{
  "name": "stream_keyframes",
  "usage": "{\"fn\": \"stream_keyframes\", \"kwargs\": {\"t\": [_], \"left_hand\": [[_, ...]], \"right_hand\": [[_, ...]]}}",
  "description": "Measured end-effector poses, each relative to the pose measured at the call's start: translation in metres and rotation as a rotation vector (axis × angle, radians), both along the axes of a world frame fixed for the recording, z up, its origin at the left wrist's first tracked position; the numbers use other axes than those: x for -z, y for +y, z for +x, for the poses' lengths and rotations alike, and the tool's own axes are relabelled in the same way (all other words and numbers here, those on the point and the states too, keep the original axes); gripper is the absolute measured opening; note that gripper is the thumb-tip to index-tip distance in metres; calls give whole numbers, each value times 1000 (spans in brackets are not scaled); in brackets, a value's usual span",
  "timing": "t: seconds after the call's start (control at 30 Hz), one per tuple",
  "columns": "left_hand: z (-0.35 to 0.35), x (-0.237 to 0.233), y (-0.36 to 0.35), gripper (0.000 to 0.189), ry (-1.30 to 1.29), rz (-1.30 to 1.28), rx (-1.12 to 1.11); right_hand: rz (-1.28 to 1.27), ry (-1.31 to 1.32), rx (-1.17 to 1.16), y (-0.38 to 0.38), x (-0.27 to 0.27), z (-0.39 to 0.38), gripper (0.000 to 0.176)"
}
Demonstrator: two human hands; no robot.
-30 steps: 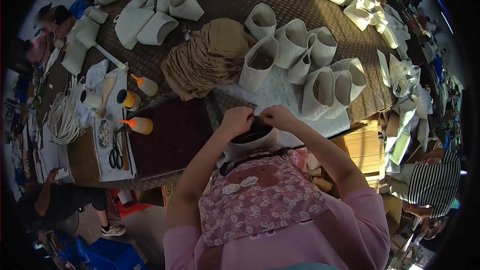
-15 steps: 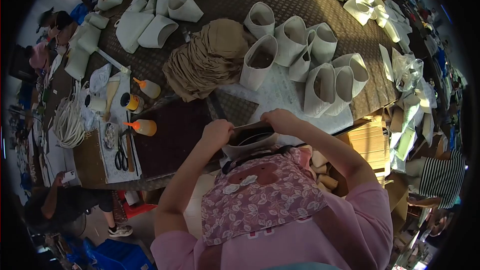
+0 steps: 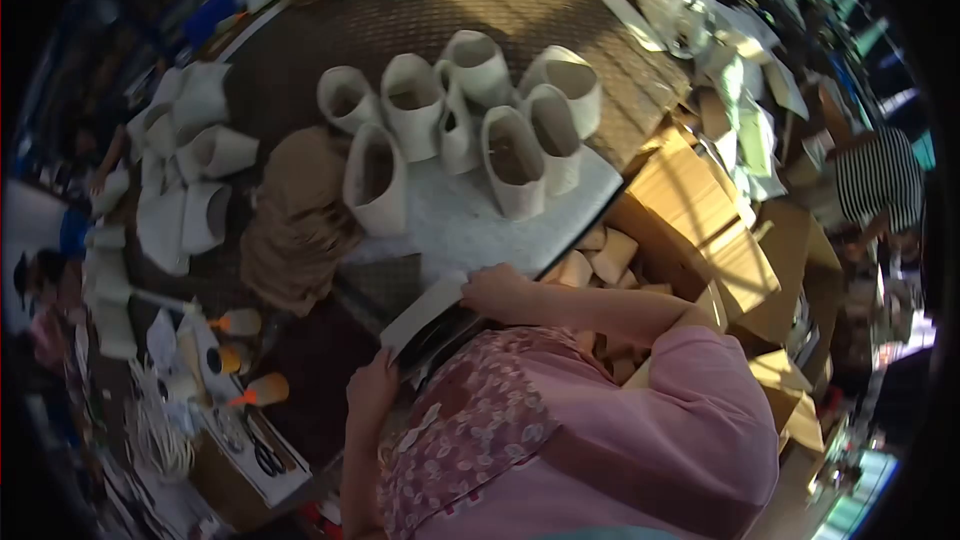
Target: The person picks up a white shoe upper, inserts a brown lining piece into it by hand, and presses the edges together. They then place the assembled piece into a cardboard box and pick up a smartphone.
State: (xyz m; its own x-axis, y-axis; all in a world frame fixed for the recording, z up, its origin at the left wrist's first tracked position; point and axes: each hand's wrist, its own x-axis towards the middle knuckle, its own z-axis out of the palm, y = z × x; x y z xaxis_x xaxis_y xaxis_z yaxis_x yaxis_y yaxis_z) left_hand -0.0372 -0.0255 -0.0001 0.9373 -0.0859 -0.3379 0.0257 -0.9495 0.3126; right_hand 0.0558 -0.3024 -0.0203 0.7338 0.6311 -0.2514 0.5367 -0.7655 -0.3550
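Note:
A white, open-topped piece (image 3: 425, 314) with a dark inside is stretched between my two hands, close against the apron. My left hand (image 3: 372, 380) is closed on its left end. My right hand (image 3: 496, 292) grips its right end. Beyond it, several white hollow pieces (image 3: 410, 110) stand upright on the table, partly on a pale sheet (image 3: 450, 250). A stack of brown fabric (image 3: 300, 220) lies to their left.
At the left are orange-tipped bottles (image 3: 264, 390), black-handled scissors (image 3: 268, 458) and a white cord bundle (image 3: 158, 430). More white pieces (image 3: 205, 150) lie at the far left. An open cardboard box (image 3: 690, 230) holding beige blocks is at the right. A person in stripes (image 3: 880, 180) is beyond.
The view has turned to the right, so the table's contents appear rotated and shifted left. The white piece is now tilted, its left end lower, still held in both hands.

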Motion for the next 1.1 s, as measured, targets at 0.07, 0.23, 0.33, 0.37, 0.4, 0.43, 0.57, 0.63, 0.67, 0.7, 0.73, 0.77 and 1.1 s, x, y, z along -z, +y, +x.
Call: {"fn": "stream_keyframes", "kwargs": {"t": [0.07,0.23,0.33,0.37,0.4,0.43,0.57,0.63,0.67,0.7,0.73,0.77,1.1], "left_hand": [[-6,15,-2,37,66,12,9],[22,8,-48,51,82,-56,28],[45,-1,-80,55,-164,-417,159],[54,-5,-97,56,-216,-488,240],[60,-11,-111,57,-154,-591,259],[67,-17,-126,57,-87,-692,275],[67,-27,-168,54,188,-951,307],[72,-26,-175,52,124,-913,390],[73,-20,-168,51,117,-867,402],[74,-13,-159,50,108,-817,406],[74,-5,-149,46,114,-773,366],[74,4,-140,42,126,-734,319],[28,31,-34,31,-40,-630,-129]], "right_hand": [[-50,-8,112,-1,2,-24,21],[156,75,394,6,12,-47,36],[188,72,490,-27,-8,-45,51],[164,80,520,-48,-26,-43,56],[109,53,619,-73,-48,-48,61],[50,29,716,-102,-72,-57,67],[-93,-154,1117,-194,-97,-125,59],[-222,-71,1285,-209,-98,-151,53],[-289,-180,1156,-222,-59,-179,54],[-265,-176,1078,-218,-28,-184,55],[-239,-171,1001,-213,1,-188,57],[-136,-42,962,-203,12,-181,56],[24,-500,361,-111,-2,81,47]]}}
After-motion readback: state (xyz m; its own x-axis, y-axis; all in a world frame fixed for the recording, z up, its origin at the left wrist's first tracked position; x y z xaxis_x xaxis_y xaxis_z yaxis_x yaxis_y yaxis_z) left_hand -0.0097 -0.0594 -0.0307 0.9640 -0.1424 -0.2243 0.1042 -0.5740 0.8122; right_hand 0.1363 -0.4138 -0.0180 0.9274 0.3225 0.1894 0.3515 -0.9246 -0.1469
